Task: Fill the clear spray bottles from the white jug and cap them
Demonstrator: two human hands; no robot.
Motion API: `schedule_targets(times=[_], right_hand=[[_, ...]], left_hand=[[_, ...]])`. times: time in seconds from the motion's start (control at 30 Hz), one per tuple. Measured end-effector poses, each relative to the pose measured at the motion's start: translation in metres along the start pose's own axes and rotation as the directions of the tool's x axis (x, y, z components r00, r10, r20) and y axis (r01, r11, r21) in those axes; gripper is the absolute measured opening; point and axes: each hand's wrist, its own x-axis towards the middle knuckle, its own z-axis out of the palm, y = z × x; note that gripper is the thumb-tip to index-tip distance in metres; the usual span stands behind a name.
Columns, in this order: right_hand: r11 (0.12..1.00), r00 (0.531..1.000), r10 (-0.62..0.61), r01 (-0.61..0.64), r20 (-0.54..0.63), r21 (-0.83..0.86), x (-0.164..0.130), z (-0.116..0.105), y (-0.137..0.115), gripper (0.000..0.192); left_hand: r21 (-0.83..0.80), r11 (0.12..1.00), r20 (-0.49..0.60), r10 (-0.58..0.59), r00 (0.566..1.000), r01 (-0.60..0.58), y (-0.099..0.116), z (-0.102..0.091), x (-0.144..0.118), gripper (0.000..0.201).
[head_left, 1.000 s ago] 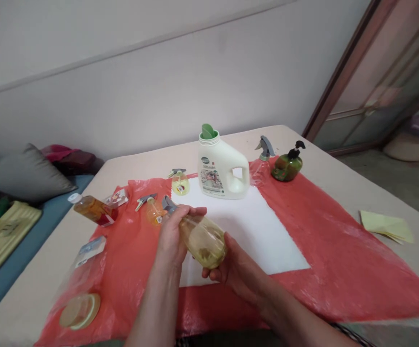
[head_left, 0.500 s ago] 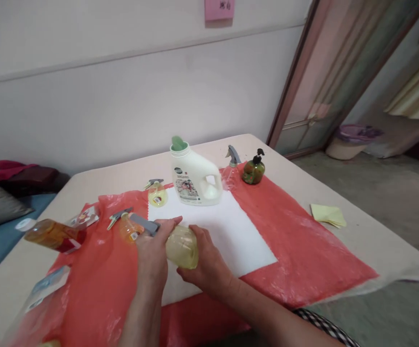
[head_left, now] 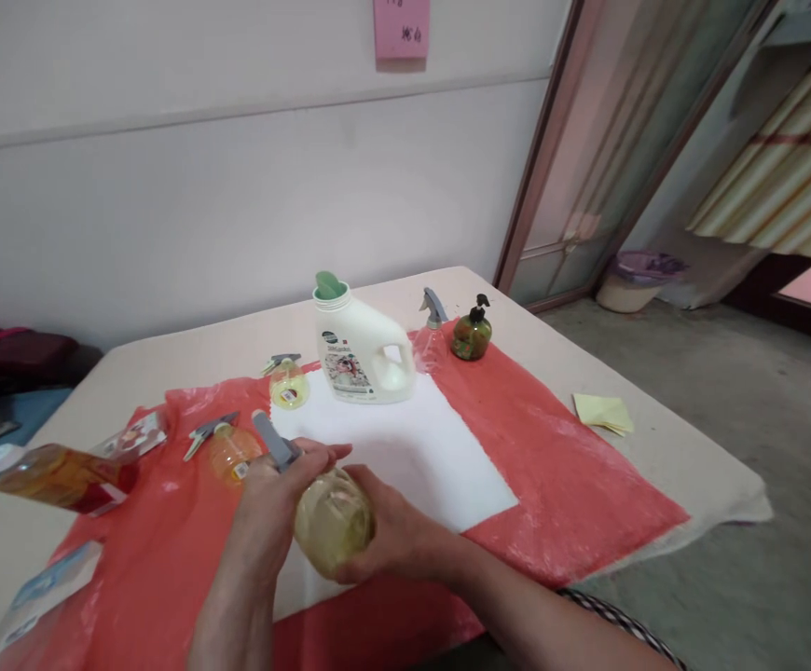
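A clear spray bottle (head_left: 332, 527) with pale yellow liquid is held tilted over the white sheet (head_left: 440, 466), its grey trigger head leaning to the upper left. My left hand (head_left: 272, 499) is closed around the neck end, just below the trigger. Wrapped round the body from the right is my right hand (head_left: 398, 527). Behind the hands stands a large white detergent jug (head_left: 364, 349) with its mouth uncapped and something green standing in it. An orange spray bottle (head_left: 232, 454) is close to my left hand, and a yellow spray bottle (head_left: 288, 384) sits farther back.
A red plastic sheet (head_left: 573, 457) covers much of the table. At the back right stand a pink spray bottle (head_left: 432, 345) and a green pump bottle (head_left: 472, 334). An amber bottle (head_left: 62, 477) leans at left; yellow sticky notes (head_left: 602, 413) lie near the right edge.
Both hands have brought the spray bottle slightly lower and closer, turning its base more toward me. The view has shifted a little to the right.
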Motion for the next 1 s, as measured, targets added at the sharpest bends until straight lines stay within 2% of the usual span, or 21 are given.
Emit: schedule_targets(times=[0.17, 0.23, 0.3, 0.37, 0.43, 0.5, 0.57, 0.67, 0.73, 0.8, 0.9, 1.0], right_hand=[[0.962, 0.988, -0.068, 0.029, 0.138, 0.270, 0.002, 0.005, 0.001, 0.092], [0.942, 0.976, -0.120, 0.054, 0.182, 0.330, 0.002, 0.006, -0.002, 0.093], [0.950, 0.974, -0.113, 0.047, 0.198, 0.310, 0.002, 0.004, -0.005, 0.093], [0.985, 0.984, -0.038, 0.007, 0.176, 0.170, 0.001, 0.001, -0.007, 0.093], [0.998, 0.995, 0.012, -0.006, 0.095, -0.058, 0.001, -0.003, -0.007, 0.095], [0.961, 1.000, -0.026, 0.023, -0.008, -0.275, 0.001, -0.003, -0.004, 0.104], [0.904, 0.989, -0.082, 0.024, -0.119, -0.427, 0.002, 0.000, 0.000, 0.114], [0.809, 0.941, -0.173, -0.032, -0.290, -0.587, 0.003, 0.008, 0.007, 0.115], [0.734, 0.888, -0.295, -0.026, -0.353, -0.678, 0.003, 0.012, 0.009, 0.105], [0.678, 0.852, -0.385, 0.001, -0.354, -0.735, 0.003, 0.015, 0.010, 0.087], [0.672, 0.851, -0.403, 0.025, -0.337, -0.741, 0.005, 0.015, 0.011, 0.067], [0.691, 0.862, -0.387, 0.036, -0.327, -0.722, 0.009, 0.008, 0.011, 0.064]], left_hand=[[0.040, 0.999, 0.163, -0.024, 0.986, 0.017, 0.002, -0.012, -0.002, 0.017], [0.022, 1.000, 0.189, -0.006, 0.982, 0.002, 0.001, -0.015, -0.003, 0.016], [-0.022, 1.000, 0.172, 0.010, 0.985, -0.007, -0.001, -0.016, -0.001, 0.016], [-0.051, 0.998, 0.087, 0.045, 0.995, -0.041, -0.002, -0.013, 0.002, 0.019], [0.028, 0.993, -0.036, 0.112, 0.993, -0.111, -0.004, -0.007, 0.005, 0.022], [0.218, 0.964, -0.148, 0.184, 0.972, -0.149, -0.004, 0.002, 0.007, 0.025], [0.389, 0.914, -0.245, 0.223, 0.944, -0.115, -0.006, 0.014, 0.006, 0.026], [0.472, 0.879, -0.327, 0.244, 0.913, -0.066, -0.011, 0.032, 0.001, 0.028], [0.461, 0.883, -0.293, 0.247, 0.924, -0.090, -0.016, 0.041, -0.004, 0.033], [0.446, 0.887, -0.232, 0.241, 0.942, -0.117, -0.020, 0.046, -0.007, 0.038], [0.478, 0.873, -0.181, 0.207, 0.962, -0.098, -0.023, 0.048, -0.009, 0.038], [0.499, 0.861, -0.100, 0.166, 0.981, -0.095, -0.027, 0.045, -0.004, 0.048]])
